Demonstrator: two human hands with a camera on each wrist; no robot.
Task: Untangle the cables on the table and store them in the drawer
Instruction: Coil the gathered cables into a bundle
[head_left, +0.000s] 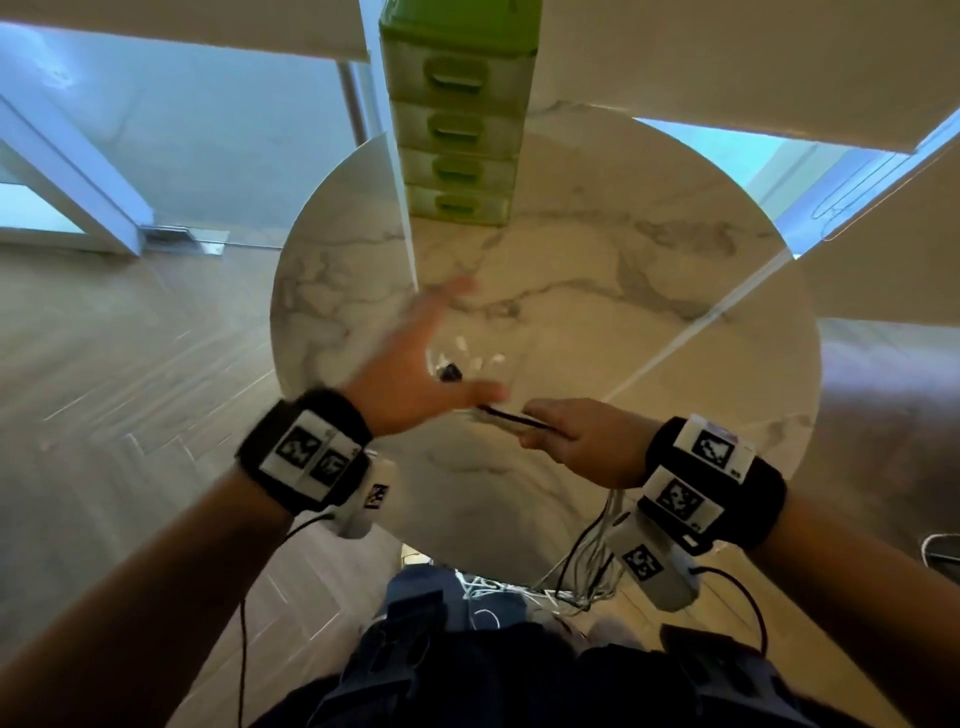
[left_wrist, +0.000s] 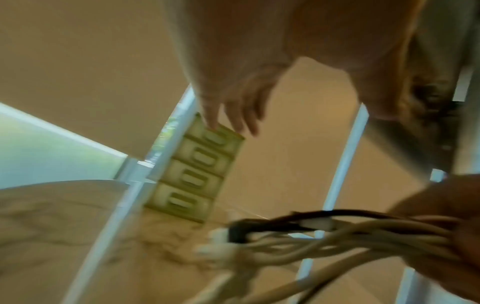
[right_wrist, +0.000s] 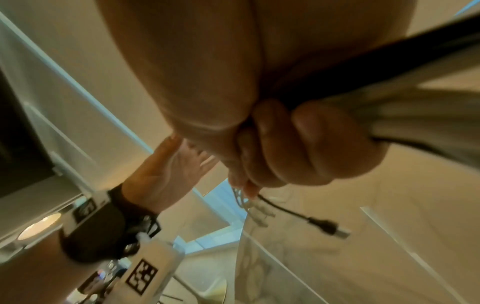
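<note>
My right hand (head_left: 576, 441) grips a bundle of white and black cables (head_left: 506, 418) just above the near part of the round marble table (head_left: 649, 291). In the right wrist view its fingers (right_wrist: 298, 144) are curled round the bundle, and a black USB plug (right_wrist: 330, 226) sticks out past them. The rest of the cables (head_left: 587, 566) hang below the fist over the table edge. My left hand (head_left: 421, 353) is blurred, fingers spread, holding nothing, beside the plug ends. The green drawer unit (head_left: 457, 130) stands at the far edge with its drawers closed.
Wooden floor lies to the left and right of the table. White frames and glass panels (head_left: 78, 171) stand behind it. My lap (head_left: 467, 665) is below the near edge, with loose cable ends lying on it.
</note>
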